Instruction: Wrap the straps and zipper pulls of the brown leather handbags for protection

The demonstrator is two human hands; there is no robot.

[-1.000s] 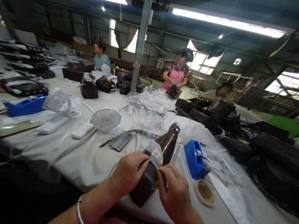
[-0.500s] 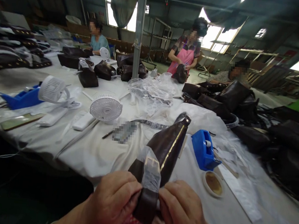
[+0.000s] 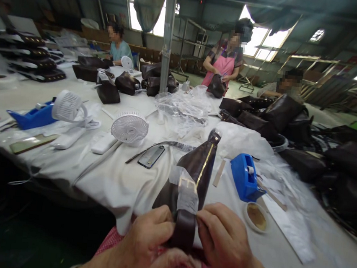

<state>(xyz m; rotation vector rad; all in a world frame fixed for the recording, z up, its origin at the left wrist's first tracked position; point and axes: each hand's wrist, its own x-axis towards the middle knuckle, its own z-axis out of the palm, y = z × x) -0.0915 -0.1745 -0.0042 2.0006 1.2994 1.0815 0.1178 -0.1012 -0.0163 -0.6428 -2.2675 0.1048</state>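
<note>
A dark brown leather handbag (image 3: 194, 165) with a gold zipper lies on the cloth, pointing away from me. Its strap (image 3: 185, 229) comes toward my lap, and a translucent plastic wrap (image 3: 188, 198) covers the gold buckle on it. My left hand (image 3: 149, 236) is closed at the strap's left edge, its thumb stretched out below the strap. At the right edge, just under the wrap, my right hand (image 3: 225, 235) pinches the strap. The fingertips of both hands are partly hidden.
Right of the bag stand a blue tape dispenser (image 3: 245, 178) and a small round dish (image 3: 256, 217). A phone (image 3: 151, 156) and a white fan (image 3: 130, 127) lie to the left. Dark bags (image 3: 271, 117) are piled at the right. Co-workers, one in a pink apron (image 3: 223, 66), are across the table.
My left hand has turned, so its thumb now shows below the strap. The strap stays between both hands. The bag's far end has swung slightly left, and the view has shifted a little.
</note>
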